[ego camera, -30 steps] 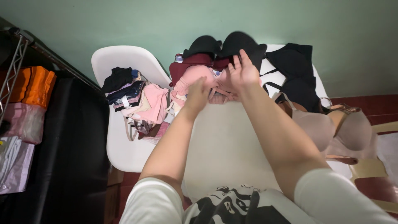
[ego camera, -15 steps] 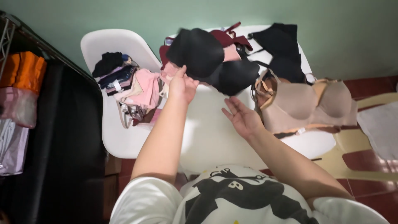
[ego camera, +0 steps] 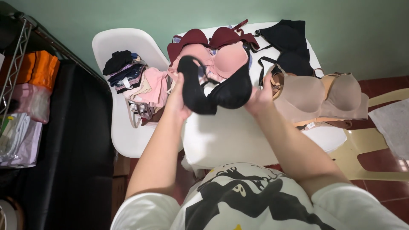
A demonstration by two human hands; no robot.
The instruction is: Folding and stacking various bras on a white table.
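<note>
Your left hand point(ego camera: 178, 99) is clamped on one cup of the black bra point(ego camera: 217, 87), fingers wrapped over its edge; your right hand point(ego camera: 259, 99) grips the other cup from the far side. The bra hangs between both hands, lifted just above the white table point(ego camera: 238, 136) in front of you.

Largest items first. A black cabinet point(ego camera: 72, 162) fills the left side, with a metal rack point(ego camera: 17, 64) against it holding an orange bundle point(ego camera: 40, 68) and pale bags. The white chair point(ego camera: 123, 132) stands just beside the table on the left; a stack of folded garments point(ego camera: 128, 76), dark on top and pink at the side, lies on its seat. On the table's right part lies a beige bra point(ego camera: 324, 96), cups up, near your right hand. Behind the held bra lie a pink bra point(ego camera: 226, 57) and, beyond it, a maroon bra point(ego camera: 208, 37). A black garment point(ego camera: 289, 42) rests at the table's far right corner.
</note>
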